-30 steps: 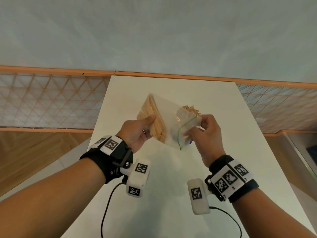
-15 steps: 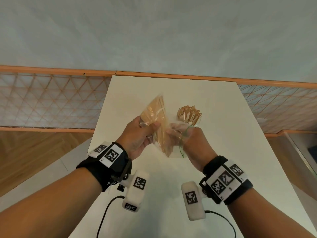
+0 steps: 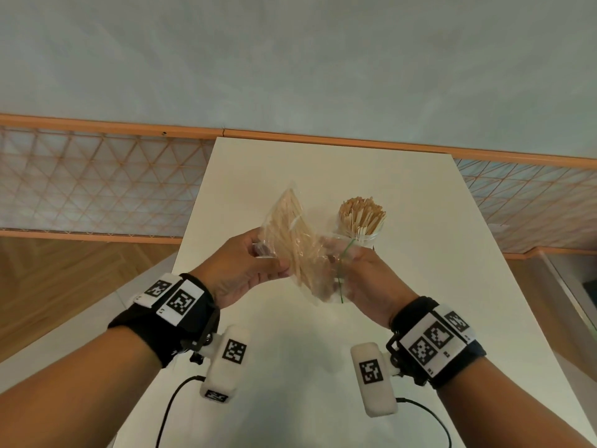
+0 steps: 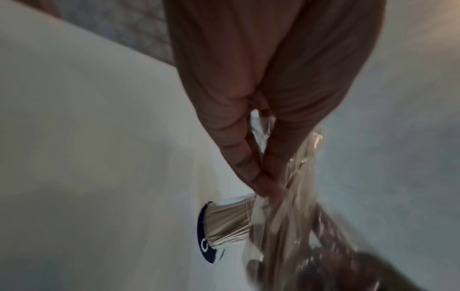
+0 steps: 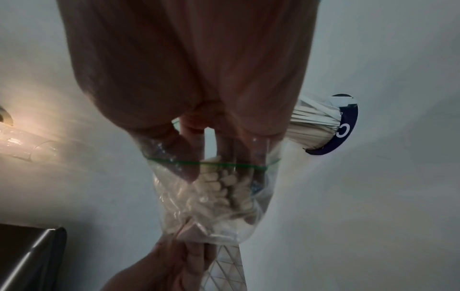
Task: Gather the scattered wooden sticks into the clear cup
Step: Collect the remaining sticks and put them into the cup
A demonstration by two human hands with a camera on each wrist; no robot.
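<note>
Above the white table (image 3: 323,367), both hands hold a clear plastic bag (image 3: 300,247) of wooden sticks (image 3: 292,227).

From the head view the left hand (image 3: 240,270) pinches the bag's left side, thumb against fingers, while the right hand (image 3: 365,273) grips its green-lined mouth. Only the right wrist view shows the right fingers (image 5: 189,149) reaching inside the bag past the green seal (image 5: 211,163). Just beyond the hands on the table, the clear cup (image 3: 363,226) stands upright, full of sticks; the wrist views show it sitting on a dark blue disc (image 4: 202,236).
</note>
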